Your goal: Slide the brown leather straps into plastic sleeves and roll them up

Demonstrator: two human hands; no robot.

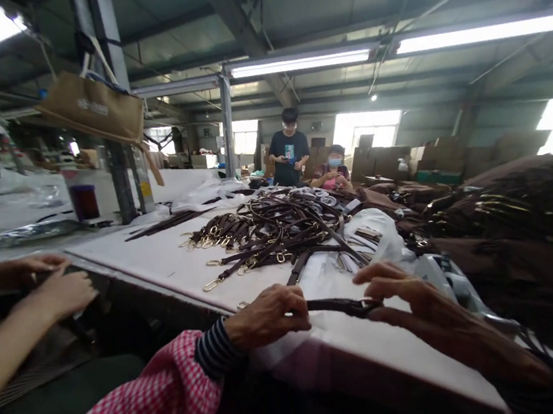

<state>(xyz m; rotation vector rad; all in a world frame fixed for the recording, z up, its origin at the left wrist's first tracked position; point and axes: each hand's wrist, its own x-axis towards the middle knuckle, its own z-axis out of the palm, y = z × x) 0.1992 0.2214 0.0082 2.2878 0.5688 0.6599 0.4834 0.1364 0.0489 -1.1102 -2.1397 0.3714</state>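
Note:
A dark brown leather strap [339, 305] is stretched between my two hands just above the near edge of the table. My left hand [272, 316] is closed, pinching one end of it between thumb and fingers. At the other end, by a metal ring or buckle [366, 304], my right hand [414, 301] grips the strap near the thumb, its upper fingers raised and spread. Beyond my hands lies a tangled heap of similar brown straps [279, 230] with gold-coloured clasps and rings.
White plastic wrapping [372, 229] lies beside the heap. Brown bags or fabric [524, 257] are piled on the right. At left, a co-worker's hands [59, 290] are close to the table edge. Two people [289, 148] are at the far side. A post [113, 133] holds a hanging bag [93, 108].

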